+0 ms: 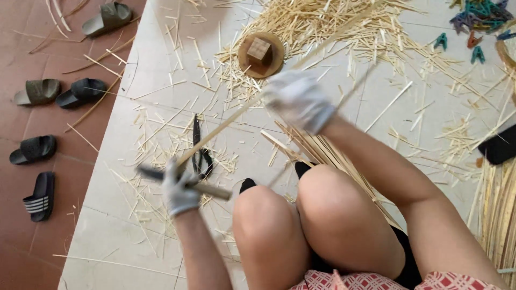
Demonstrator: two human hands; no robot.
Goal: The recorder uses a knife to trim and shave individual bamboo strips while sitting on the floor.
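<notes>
L hand (180, 190) clamped on knife (185, 182) | R hand (298, 100) fist round bamboo strip (242, 110), slanted across mat (123, 215) above ur knees | strip end meets blade, prob to split it | shavings (301, 24) behind

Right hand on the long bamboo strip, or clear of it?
Touching. The head view shows the gloved right hand closed around the long bamboo strip, which enters the fist on one side and continues beyond it.

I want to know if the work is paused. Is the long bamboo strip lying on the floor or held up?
Held up: the right hand and left hand grip the bamboo strip.
</notes>
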